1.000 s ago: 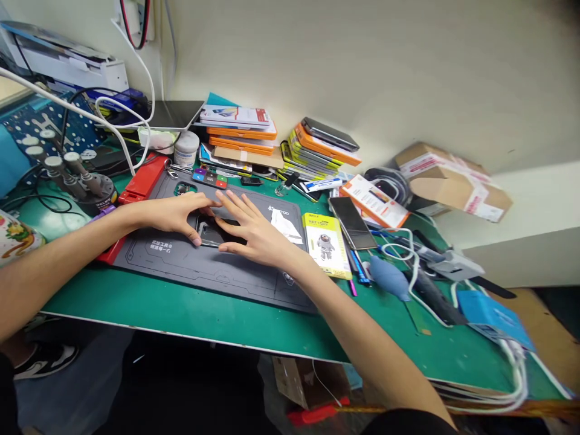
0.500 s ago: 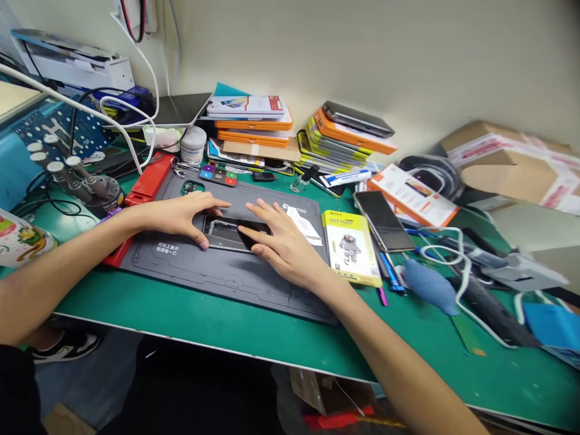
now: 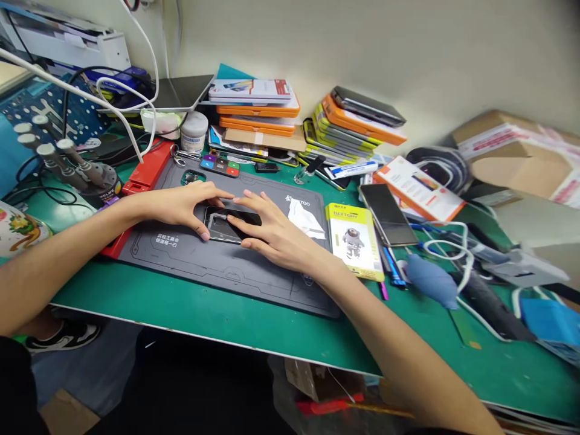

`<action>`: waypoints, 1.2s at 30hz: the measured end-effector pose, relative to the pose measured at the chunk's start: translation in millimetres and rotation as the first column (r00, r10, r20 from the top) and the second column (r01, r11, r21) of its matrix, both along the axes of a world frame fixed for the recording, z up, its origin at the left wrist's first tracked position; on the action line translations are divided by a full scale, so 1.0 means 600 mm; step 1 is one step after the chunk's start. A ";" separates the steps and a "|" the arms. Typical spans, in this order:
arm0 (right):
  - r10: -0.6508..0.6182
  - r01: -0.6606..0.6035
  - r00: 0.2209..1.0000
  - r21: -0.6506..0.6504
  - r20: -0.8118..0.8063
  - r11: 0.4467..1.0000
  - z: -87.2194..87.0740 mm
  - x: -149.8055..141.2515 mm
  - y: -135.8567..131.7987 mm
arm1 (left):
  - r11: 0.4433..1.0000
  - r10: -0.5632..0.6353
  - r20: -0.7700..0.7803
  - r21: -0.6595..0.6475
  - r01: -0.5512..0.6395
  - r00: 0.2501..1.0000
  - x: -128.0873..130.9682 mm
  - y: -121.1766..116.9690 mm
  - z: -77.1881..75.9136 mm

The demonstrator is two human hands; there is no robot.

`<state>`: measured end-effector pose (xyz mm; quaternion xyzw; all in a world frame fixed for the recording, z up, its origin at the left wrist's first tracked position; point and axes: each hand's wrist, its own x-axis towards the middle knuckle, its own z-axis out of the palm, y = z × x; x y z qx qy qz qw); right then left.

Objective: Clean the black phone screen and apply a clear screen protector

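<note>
A black smartphone [image 3: 217, 231] lies flat on the dark grey work mat [image 3: 217, 281], its glossy face up and reflecting light. At its left end my left hand [image 3: 183, 205] grips the edges, thumb at the near corner and fingers curled at the far edge. My right hand [image 3: 276, 235] is open over the phone's right part, fingers spread, with the index fingertip at the glossy face. The phone's right end is hidden under that hand. Beyond the right hand a crumpled white wipe [image 3: 304, 219] rests on the mat.
A yellow battery box [image 3: 353, 241] stands right of the mat, beside another phone [image 3: 387, 214] and a blue air blower [image 3: 430, 281]. Boxes [image 3: 258, 112] are stacked at the back. Grey-handled screwdrivers [image 3: 67, 166] stand left, near the mat's red end piece [image 3: 147, 169].
The camera view has shifted. My right index finger has moved left over the phone's face since half a second ago. My left hand stays at the phone's left end.
</note>
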<state>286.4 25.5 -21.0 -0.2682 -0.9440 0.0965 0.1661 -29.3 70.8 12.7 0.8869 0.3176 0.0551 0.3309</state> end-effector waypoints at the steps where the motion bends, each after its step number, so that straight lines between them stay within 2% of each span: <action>1: 0.013 -0.012 1.000 0.016 -0.005 1.000 0.001 0.001 0.004 | 1.000 -0.002 -0.003 -0.002 0.002 1.000 0.000 -0.001 0.000; 6: 0.046 -0.041 0.997 0.083 -0.064 0.996 0.017 0.026 0.019 | 1.000 -0.002 -0.011 0.003 0.002 1.000 -0.005 -0.003 0.001; 10: -0.039 0.041 0.997 0.045 -0.060 0.998 0.022 0.038 0.007 | 1.000 -0.010 -0.011 0.008 0.010 1.000 -0.007 -0.003 0.003; 14: -0.030 0.031 0.999 0.029 -0.023 0.999 0.015 0.020 -0.007 | 1.000 0.002 -0.014 0.014 -0.002 1.000 -0.004 0.001 0.001; 20: -0.007 0.007 1.000 0.019 0.000 1.000 0.014 -0.011 0.001 | 1.000 0.017 -0.002 0.011 -0.017 1.000 -0.003 0.005 -0.005; 26: -0.042 0.041 0.999 0.051 0.004 0.998 0.008 -0.012 -0.005 | 0.998 0.039 0.004 -0.039 -0.039 0.999 -0.005 0.001 0.008; 29: -0.095 0.095 0.995 0.070 -0.011 0.993 0.009 -0.006 -0.012 | 0.992 0.104 0.030 -0.070 -0.101 0.994 -0.005 0.000 0.016; 31: -0.130 0.132 0.991 0.063 -0.035 0.989 0.010 -0.001 -0.015 | 0.987 0.154 0.049 0.030 -0.156 0.987 -0.005 0.002 0.016; 34: -0.184 0.187 0.980 0.028 -0.080 0.982 0.010 0.006 -0.017 | 0.953 0.164 0.070 0.247 -0.176 0.984 -0.006 0.005 0.011; 36: -0.208 0.208 0.974 -0.012 -0.090 0.978 0.009 0.007 -0.016 | 0.940 0.153 0.076 0.295 -0.169 0.985 -0.006 0.007 0.007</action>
